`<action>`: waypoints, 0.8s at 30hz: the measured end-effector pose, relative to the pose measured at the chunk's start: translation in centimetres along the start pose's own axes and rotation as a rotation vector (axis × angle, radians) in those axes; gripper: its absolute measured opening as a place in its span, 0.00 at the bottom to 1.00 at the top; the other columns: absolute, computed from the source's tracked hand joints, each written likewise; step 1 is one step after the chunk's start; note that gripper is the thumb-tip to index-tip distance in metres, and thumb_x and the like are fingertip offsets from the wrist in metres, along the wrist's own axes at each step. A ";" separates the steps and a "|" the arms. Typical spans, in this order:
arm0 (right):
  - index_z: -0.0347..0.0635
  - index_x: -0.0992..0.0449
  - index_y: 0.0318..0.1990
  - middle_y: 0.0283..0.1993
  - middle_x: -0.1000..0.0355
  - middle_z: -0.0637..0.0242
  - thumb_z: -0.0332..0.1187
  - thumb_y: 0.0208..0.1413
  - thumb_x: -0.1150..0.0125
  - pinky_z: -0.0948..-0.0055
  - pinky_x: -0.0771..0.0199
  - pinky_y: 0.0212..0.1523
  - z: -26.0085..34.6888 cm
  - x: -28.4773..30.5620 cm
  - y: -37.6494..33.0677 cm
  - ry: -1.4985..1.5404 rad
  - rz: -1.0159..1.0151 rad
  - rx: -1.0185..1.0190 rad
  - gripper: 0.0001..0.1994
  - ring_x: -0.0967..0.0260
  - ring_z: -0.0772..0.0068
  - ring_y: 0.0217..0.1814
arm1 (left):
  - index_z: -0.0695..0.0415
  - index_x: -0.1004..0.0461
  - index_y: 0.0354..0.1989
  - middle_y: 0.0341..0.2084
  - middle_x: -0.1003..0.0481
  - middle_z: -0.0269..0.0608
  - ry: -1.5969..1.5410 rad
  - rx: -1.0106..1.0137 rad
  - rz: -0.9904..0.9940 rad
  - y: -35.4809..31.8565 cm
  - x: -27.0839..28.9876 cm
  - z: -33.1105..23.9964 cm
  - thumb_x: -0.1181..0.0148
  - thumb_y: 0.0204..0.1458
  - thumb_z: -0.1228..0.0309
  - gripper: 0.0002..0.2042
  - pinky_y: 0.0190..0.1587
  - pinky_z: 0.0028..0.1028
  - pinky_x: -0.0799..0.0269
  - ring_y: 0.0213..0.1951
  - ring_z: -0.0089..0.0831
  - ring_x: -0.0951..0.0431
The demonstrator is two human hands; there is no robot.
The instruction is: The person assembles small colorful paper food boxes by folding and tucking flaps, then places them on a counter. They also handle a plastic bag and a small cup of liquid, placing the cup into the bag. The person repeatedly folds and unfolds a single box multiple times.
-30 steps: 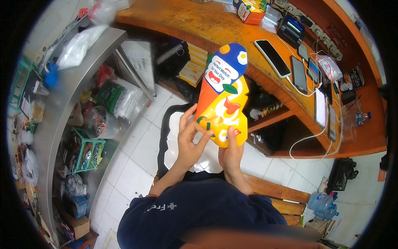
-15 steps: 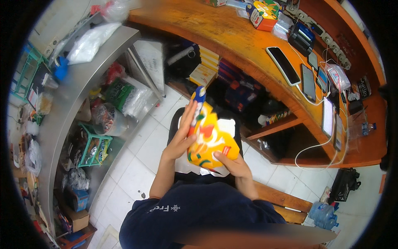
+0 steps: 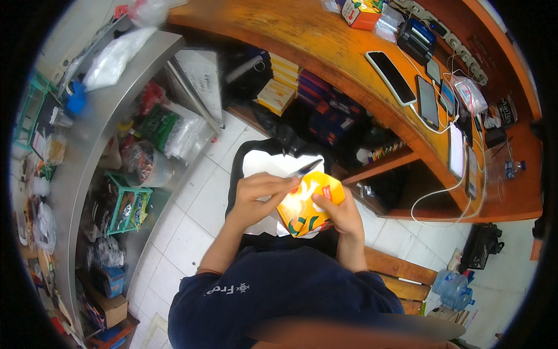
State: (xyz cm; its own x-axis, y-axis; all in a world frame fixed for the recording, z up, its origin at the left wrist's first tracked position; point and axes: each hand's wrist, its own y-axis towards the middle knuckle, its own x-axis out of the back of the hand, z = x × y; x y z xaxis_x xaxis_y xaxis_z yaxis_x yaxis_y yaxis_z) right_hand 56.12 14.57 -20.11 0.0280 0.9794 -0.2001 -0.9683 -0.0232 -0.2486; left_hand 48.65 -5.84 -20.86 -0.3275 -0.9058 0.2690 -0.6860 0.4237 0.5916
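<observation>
A yellow cardboard box [image 3: 308, 215] with green, white and orange print is held above my lap, partly folded into shape. My right hand [image 3: 343, 215] grips its right side, with the thumb pressed on the printed face. At the box's upper left edge, my left hand [image 3: 260, 195] has its fingertips pinched together on the cardboard. A narrow flap [image 3: 309, 168] sticks up beyond those fingertips. Beneath the box, white cardboard sheets [image 3: 261, 164] lie on my lap. The box's underside is hidden.
An orange wooden counter [image 3: 314, 35] curves across the far right, carrying several phones with cables, including a black-screened phone [image 3: 390, 77], and a finished printed box [image 3: 361, 14]. To the left stands a metal table [image 3: 110, 125] with goods underneath. A wooden bench [image 3: 395, 269] is at lower right.
The cardboard has gone from a flatter, spread shape to a more closed box, and is turned. My left hand has moved from lying flat along a side flap to pinching the upper edge.
</observation>
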 end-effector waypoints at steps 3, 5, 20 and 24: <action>0.34 0.27 0.46 0.42 0.24 0.62 0.34 0.55 0.36 0.78 0.26 0.43 -0.5 0.1 -0.1 0.051 0.022 -0.007 0.15 0.25 0.73 0.41 | 0.53 0.17 0.39 0.38 0.22 0.43 0.190 -0.071 0.208 0.3 1.4 0.1 0.37 0.42 0.85 0.16 0.34 0.22 0.25 0.36 0.32 0.20; 0.33 0.28 0.47 0.43 0.24 0.61 0.31 0.55 0.36 0.77 0.26 0.44 -0.9 -0.2 0.0 0.101 0.042 0.002 0.15 0.25 0.72 0.42 | 0.50 0.17 0.39 0.36 0.24 0.39 0.242 -0.027 0.264 0.6 2.1 0.1 0.39 0.40 0.85 0.18 0.35 0.23 0.25 0.37 0.30 0.21; 0.34 0.30 0.51 0.46 0.26 0.59 0.30 0.53 0.35 0.75 0.26 0.48 -0.9 -1.7 -0.5 0.138 -0.148 0.009 0.19 0.26 0.70 0.46 | 0.61 0.25 0.48 0.43 0.23 0.42 -0.431 0.713 -0.066 -2.7 -2.7 1.8 0.40 0.53 0.76 0.14 0.46 0.23 0.28 0.47 0.28 0.24; 0.34 0.30 0.52 0.44 0.25 0.60 0.29 0.53 0.35 0.74 0.26 0.48 -0.1 -1.6 -1.0 -0.019 0.034 0.103 0.20 0.26 0.68 0.45 | 0.54 0.41 0.61 0.51 0.31 0.44 -0.913 0.775 0.007 -4.6 -3.7 3.5 0.34 0.48 0.55 0.34 0.55 0.28 0.31 0.54 0.31 0.29</action>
State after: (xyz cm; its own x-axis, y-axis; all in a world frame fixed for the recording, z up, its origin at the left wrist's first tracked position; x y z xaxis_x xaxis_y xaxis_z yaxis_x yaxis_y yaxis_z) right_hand 57.03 13.01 -19.63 -0.0089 0.9821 -0.1880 -0.9890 -0.0364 -0.1434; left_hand 50.77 -4.41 -27.25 -0.4583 -0.6954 -0.5536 -0.7887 0.6053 -0.1073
